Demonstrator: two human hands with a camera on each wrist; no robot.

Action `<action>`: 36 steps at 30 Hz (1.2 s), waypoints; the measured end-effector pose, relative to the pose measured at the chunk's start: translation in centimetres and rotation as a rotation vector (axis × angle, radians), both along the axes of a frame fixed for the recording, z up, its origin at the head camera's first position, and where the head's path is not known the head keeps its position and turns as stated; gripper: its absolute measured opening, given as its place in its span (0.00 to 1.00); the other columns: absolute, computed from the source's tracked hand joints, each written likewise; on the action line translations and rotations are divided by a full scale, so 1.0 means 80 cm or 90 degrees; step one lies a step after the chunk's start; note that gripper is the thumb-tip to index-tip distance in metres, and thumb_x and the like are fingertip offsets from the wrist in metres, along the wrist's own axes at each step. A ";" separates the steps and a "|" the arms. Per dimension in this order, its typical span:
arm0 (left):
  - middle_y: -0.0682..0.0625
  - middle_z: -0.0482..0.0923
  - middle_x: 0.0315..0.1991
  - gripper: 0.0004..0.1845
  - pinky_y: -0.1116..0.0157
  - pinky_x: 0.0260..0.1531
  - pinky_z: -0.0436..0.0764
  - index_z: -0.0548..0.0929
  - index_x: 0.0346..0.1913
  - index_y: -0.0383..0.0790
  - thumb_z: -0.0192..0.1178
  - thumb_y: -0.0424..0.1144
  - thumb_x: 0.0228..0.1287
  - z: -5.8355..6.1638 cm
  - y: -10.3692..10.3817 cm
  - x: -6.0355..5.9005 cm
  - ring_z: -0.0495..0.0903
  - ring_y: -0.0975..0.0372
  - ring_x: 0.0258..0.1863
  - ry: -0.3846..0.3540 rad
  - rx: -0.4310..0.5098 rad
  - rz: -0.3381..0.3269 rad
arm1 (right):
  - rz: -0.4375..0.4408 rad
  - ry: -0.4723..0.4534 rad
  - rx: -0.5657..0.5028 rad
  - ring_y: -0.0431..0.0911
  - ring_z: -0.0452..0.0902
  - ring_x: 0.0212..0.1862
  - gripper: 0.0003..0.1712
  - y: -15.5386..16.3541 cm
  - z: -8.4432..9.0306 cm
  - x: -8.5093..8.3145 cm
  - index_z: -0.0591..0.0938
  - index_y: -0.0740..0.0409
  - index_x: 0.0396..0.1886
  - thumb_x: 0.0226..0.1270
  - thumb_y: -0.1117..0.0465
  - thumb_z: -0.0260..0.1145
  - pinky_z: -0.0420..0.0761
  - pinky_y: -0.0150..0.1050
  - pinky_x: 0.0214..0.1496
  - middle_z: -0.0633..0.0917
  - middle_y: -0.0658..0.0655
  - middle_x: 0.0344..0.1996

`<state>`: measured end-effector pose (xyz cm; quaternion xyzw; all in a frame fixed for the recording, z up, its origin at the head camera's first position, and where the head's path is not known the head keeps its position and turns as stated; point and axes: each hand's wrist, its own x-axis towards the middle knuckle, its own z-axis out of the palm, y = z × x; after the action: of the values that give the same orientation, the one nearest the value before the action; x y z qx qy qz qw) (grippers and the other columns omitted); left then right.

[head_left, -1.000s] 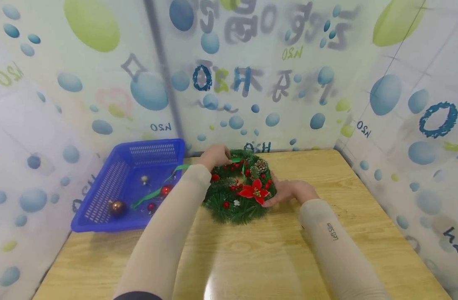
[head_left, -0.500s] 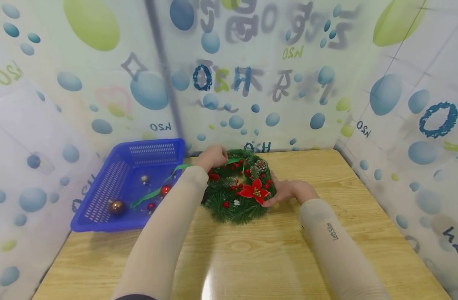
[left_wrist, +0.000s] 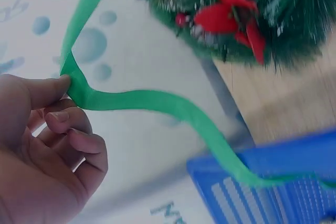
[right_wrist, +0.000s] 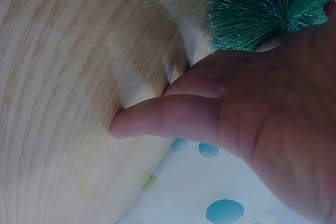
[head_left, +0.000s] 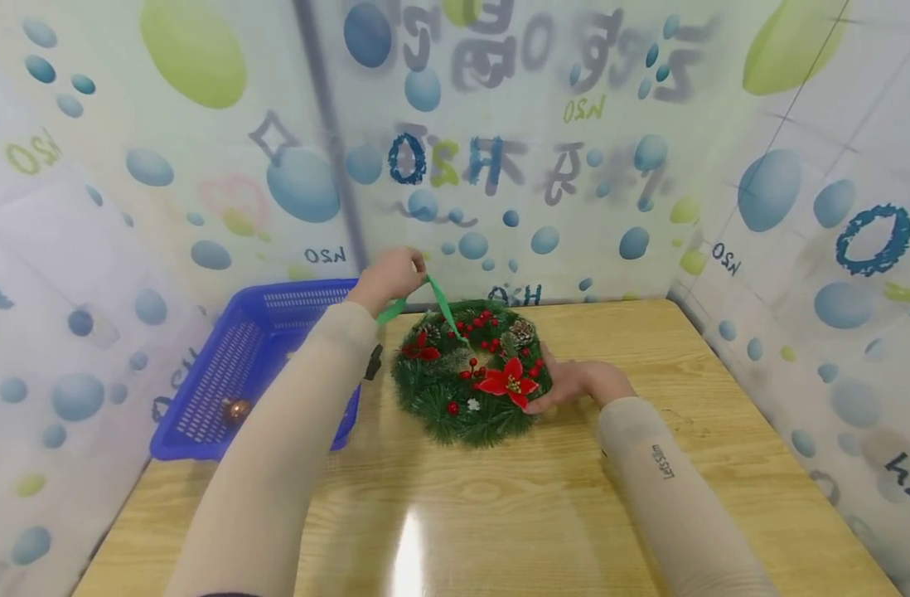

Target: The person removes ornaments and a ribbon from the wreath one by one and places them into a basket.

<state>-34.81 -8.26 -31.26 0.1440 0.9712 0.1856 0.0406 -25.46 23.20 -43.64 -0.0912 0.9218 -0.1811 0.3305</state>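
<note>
A green Christmas wreath (head_left: pixel 462 423) lies flat on the table, trimmed with red berries, pine cones and a red poinsettia (head_left: pixel 510 384). Up and to the left of it, my left hand (head_left: pixel 392 274) pinches a green ribbon (head_left: pixel 443 308) between thumb and forefinger. One length of ribbon slants down into the wreath's middle. In the left wrist view the other length of ribbon (left_wrist: pixel 152 101) trails over the basket's rim. My right hand (head_left: pixel 567 383) holds the wreath's right edge, thumb beside the poinsettia. In the right wrist view, straight fingers (right_wrist: pixel 168 116) of that hand rest against the wood.
A blue plastic basket (head_left: pixel 190 431) stands at the left, partly hidden by my left arm. A brown shiny ball ornament (head_left: pixel 236 410) is inside it. The wooden table (head_left: pixel 500 514) meets patterned walls (head_left: pixel 574 274) at the back and sides.
My left hand has risen and moved left from the wreath, drawing the ribbon up taut. More of the wreath's left side shows. The right hand and the wreath have stayed nearly still.
</note>
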 end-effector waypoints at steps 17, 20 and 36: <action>0.41 0.78 0.36 0.11 0.58 0.33 0.70 0.80 0.42 0.36 0.54 0.41 0.71 0.036 -0.146 0.006 0.70 0.55 0.27 0.080 0.050 0.081 | -0.003 -0.002 0.005 0.70 0.37 0.77 0.83 -0.001 -0.002 -0.001 0.21 0.47 0.75 0.41 0.20 0.66 0.54 0.68 0.72 0.45 0.67 0.78; 0.42 0.78 0.34 0.13 0.59 0.32 0.70 0.80 0.45 0.36 0.54 0.43 0.71 0.037 -0.176 0.011 0.70 0.56 0.26 0.081 0.055 0.093 | -0.002 0.000 0.010 0.69 0.39 0.77 0.84 -0.001 -0.003 -0.002 0.21 0.47 0.76 0.40 0.19 0.66 0.54 0.67 0.72 0.46 0.66 0.78; 0.26 0.78 0.50 0.21 0.38 0.55 0.70 0.79 0.51 0.25 0.56 0.42 0.68 -0.003 -0.305 0.044 0.75 0.37 0.51 0.018 0.044 0.142 | -0.001 0.011 -0.054 0.65 0.50 0.76 0.83 0.006 -0.009 -0.004 0.20 0.50 0.75 0.44 0.24 0.70 0.58 0.61 0.73 0.46 0.65 0.78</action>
<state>-31.27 -32.70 -31.51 0.0387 0.9747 0.2201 0.0011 -25.79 23.71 -44.35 -0.1060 0.9160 -0.2198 0.3185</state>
